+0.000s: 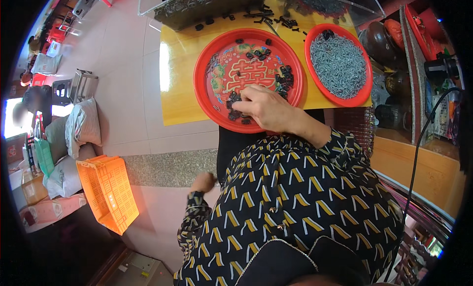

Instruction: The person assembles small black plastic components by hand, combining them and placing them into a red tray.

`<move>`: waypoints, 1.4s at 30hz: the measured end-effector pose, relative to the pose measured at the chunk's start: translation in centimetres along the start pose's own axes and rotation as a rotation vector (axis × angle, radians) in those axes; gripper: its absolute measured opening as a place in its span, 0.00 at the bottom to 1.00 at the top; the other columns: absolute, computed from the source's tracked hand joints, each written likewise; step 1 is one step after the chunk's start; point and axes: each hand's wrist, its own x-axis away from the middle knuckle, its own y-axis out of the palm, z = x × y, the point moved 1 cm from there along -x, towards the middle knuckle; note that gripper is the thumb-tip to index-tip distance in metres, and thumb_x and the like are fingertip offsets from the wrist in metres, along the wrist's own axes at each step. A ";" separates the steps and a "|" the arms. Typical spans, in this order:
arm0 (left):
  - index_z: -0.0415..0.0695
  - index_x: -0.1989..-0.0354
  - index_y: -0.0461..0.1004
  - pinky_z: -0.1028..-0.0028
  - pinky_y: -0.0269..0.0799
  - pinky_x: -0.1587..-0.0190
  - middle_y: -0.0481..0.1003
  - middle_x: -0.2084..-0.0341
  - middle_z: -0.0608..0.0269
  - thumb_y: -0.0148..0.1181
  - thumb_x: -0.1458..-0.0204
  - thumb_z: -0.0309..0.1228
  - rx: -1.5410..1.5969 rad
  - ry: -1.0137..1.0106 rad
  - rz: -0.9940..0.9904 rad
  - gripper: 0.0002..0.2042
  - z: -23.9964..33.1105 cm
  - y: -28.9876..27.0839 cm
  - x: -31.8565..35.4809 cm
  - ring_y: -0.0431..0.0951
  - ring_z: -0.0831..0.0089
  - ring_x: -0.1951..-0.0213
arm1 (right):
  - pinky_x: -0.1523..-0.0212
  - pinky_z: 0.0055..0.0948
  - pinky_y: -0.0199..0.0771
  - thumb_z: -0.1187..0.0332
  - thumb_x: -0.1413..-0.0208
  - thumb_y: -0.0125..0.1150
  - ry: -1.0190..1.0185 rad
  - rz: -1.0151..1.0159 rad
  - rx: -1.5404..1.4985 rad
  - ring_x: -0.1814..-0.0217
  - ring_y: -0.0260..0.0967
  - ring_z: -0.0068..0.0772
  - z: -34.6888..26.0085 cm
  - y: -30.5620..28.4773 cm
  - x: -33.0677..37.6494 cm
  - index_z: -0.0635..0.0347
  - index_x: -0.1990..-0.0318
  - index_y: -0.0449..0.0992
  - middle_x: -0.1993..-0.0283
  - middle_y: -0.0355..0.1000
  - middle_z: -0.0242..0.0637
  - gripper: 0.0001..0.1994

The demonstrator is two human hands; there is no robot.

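My right hand [263, 107] is over the near part of a round red tray [199, 84] with a printed floral pattern. Its fingers are bent together among small black plastic parts [234, 113]; whatever lies between the fingertips is hidden. More black parts [284, 79] are scattered along the tray's right side and toward its far edge. A few small screws lie at the tray's left. My left hand [203, 181] hangs low beside my body, away from the table, its fingers too unclear to read.
A red plate [363, 91] heaped with silver screws [337, 64] stands right of the tray on the yellow tabletop [180, 104]. Behind are clear bins [212, 13] of black parts, with loose black pieces in front. An orange crate [118, 197] sits on the floor at left.
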 end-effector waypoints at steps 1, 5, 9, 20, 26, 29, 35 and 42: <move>0.39 0.71 0.74 0.64 0.69 0.68 0.75 0.79 0.50 0.52 0.52 0.41 0.218 -0.044 0.034 0.16 2.6 -7.4 1.8 0.76 0.63 0.72 | 0.65 0.33 0.64 0.73 0.62 0.57 -0.017 0.001 0.039 0.65 0.62 0.38 1.0 0.1 -0.3 0.58 0.71 0.70 0.72 0.63 0.37 0.07; 0.35 0.72 0.71 0.76 0.65 0.77 0.72 0.83 0.60 0.51 0.49 0.35 0.766 -0.061 0.257 0.13 7.1 -17.4 5.3 0.71 0.75 0.80 | 0.62 0.34 0.64 0.73 0.62 0.58 0.039 0.081 -0.003 0.64 0.62 0.40 1.7 -2.4 -0.8 0.60 0.70 0.70 0.71 0.63 0.38 0.08; 0.34 0.68 0.70 0.82 0.63 0.76 0.70 0.83 0.66 0.52 0.49 0.32 1.088 0.145 0.339 0.11 8.8 -19.9 6.3 0.68 0.82 0.79 | 0.61 0.34 0.64 0.72 0.62 0.59 0.049 -0.071 -0.059 0.64 0.62 0.40 0.3 -3.9 0.8 0.60 0.68 0.71 0.70 0.63 0.40 0.10; 0.33 0.63 0.70 0.82 0.66 0.72 0.72 0.78 0.65 0.55 0.51 0.31 1.209 0.314 0.471 0.13 11.1 -21.2 4.1 0.70 0.82 0.75 | 0.63 0.33 0.65 0.71 0.61 0.55 -0.049 -0.060 0.090 0.67 0.63 0.39 -1.0 -1.6 -2.4 0.60 0.77 0.70 0.73 0.63 0.39 0.03; 0.33 0.62 0.70 0.82 0.66 0.72 0.72 0.77 0.66 0.55 0.51 0.28 1.284 0.371 0.499 0.11 11.6 -21.1 3.2 0.70 0.82 0.74 | 0.63 0.34 0.65 0.73 0.61 0.56 -0.024 -0.046 0.180 0.65 0.62 0.41 -1.1 2.3 -4.8 0.62 0.78 0.69 0.72 0.63 0.42 0.03; 0.33 0.62 0.70 0.82 0.66 0.71 0.72 0.76 0.65 0.56 0.52 0.28 1.261 0.416 0.508 0.11 11.5 -20.8 2.9 0.70 0.82 0.74 | 0.63 0.35 0.66 0.74 0.60 0.52 -0.017 -0.049 0.164 0.64 0.63 0.43 -1.6 3.1 -5.1 0.62 0.79 0.69 0.70 0.63 0.43 0.03; 0.33 0.63 0.70 0.81 0.66 0.70 0.72 0.77 0.65 0.56 0.52 0.26 1.233 0.418 0.556 0.11 11.7 -21.0 3.3 0.70 0.82 0.73 | 0.63 0.37 0.66 0.74 0.60 0.48 0.023 -0.074 0.184 0.64 0.62 0.43 -1.5 3.4 -5.5 0.65 0.77 0.68 0.69 0.64 0.46 0.03; 0.32 0.64 0.70 0.83 0.64 0.71 0.71 0.79 0.65 0.56 0.53 0.25 1.052 0.474 0.768 0.10 12.4 -23.0 4.7 0.67 0.82 0.76 | 0.64 0.37 0.64 0.72 0.58 0.47 0.028 -0.044 0.364 0.65 0.62 0.42 -1.4 3.5 -5.3 0.65 0.77 0.66 0.70 0.63 0.45 0.05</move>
